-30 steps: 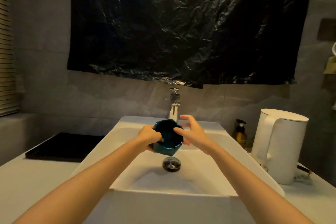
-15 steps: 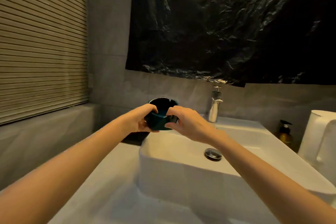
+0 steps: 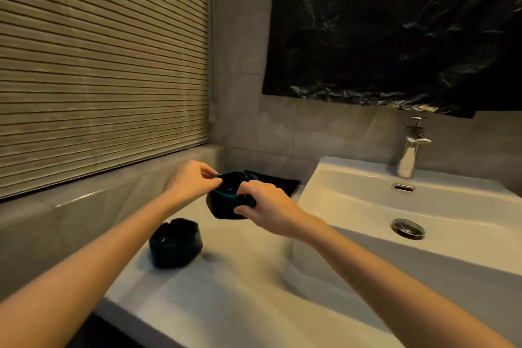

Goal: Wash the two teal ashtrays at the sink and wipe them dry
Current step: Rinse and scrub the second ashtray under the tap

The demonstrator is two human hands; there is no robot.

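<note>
Head view | fingers of left hand [image 3: 192, 182] and right hand [image 3: 268, 210] grip dark teal glazed ashtray [image 3: 226, 206] by its rim, over white bench [image 3: 240, 277], left of white basin sink [image 3: 367, 186] | second teal ashtray [image 3: 175, 243] sits on bench, nearer left hand.

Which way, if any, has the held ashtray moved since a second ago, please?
Yes. From above the drain, the ashtray has gone left, past the sink rim, over the counter.

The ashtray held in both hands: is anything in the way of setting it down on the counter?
Nothing visible blocks it. The held ashtray hangs between the left hand and right hand over bare counter. The second ashtray sits nearer and to the left, apart from it; a black tray lies behind it.
</note>
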